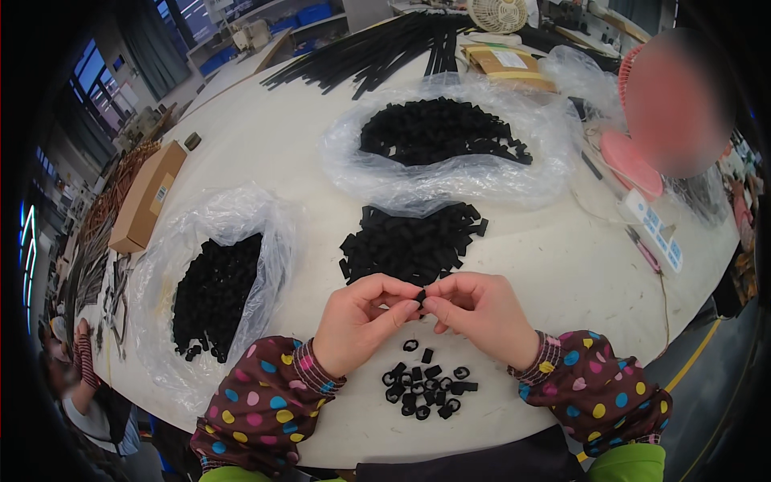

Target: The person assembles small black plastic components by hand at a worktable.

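Observation:
Between the fingertips of both hands is a small black tube-like piece, mostly covered by the fingers. My left hand pinches it from the left, and my right hand pinches it from the right. Just beyond the hands lies a heap of short black pieces. Nearer to me, below the hands, several loose black ring-like pieces are scattered on the white table. Some of these show a pale round opening.
Clear plastic bags of black pieces lie open at the left and the far middle. A cardboard box stands far left, long black strips at the back. Rightward are a white power strip, pink-handled tool and small fan.

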